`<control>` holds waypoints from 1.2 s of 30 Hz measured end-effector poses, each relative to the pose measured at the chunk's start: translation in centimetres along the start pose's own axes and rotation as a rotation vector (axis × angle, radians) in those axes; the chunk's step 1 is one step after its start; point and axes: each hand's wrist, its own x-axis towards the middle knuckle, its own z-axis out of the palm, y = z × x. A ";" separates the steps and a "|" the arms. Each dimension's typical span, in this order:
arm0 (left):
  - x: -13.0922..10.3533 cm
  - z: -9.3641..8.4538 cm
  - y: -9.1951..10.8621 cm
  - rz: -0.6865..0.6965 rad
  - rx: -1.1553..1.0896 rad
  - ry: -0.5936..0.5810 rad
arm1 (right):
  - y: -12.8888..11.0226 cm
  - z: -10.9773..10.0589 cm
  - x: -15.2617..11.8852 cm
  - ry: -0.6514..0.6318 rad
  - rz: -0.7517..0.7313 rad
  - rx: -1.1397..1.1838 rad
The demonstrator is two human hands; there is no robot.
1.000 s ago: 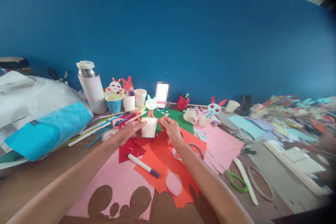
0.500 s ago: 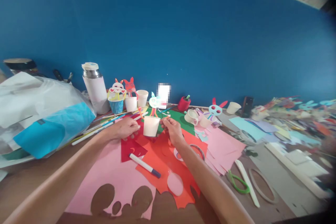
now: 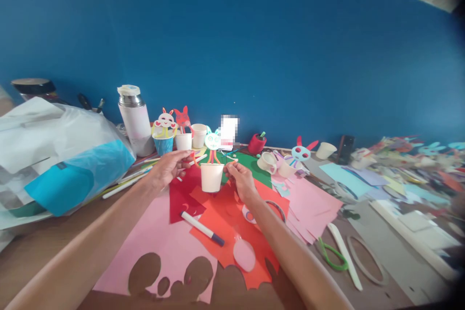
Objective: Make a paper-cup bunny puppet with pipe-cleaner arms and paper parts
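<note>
The fingers of the right hand pinch the white cup near its rim; those of the left hand curl at the orange strip, their grip unclear. A paper rabbit rises from the cup, above the tabletop.

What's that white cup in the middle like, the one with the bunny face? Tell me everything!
The white cup looks like paper: upright, plain, wider at its rim. A pale face with blue ears and ringed eyes stands above it on colourful strips. A curvy orange strip is at its left, near the left hand. The right hand pinches at its right rim.
</note>
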 end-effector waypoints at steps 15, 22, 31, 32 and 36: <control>0.2 0.2 -0.2 -0.038 -0.080 -0.002 | -0.8 0.6 -0.5 -0.040 -0.015 -0.037; 0.4 0.1 -0.4 -0.052 -0.096 -0.020 | -0.9 0.5 -0.5 -0.044 -0.013 -0.044; -0.1 0.5 -0.1 -0.077 -0.113 -0.049 | -0.7 0.4 -0.5 -0.027 -0.010 -0.043; -0.1 0.5 -0.1 -0.081 -0.119 -0.054 | -0.6 0.4 -0.4 -0.023 -0.009 -0.044; 0.1 0.4 -0.1 -0.105 -0.136 -0.065 | -0.3 0.2 -0.3 -0.019 -0.006 -0.045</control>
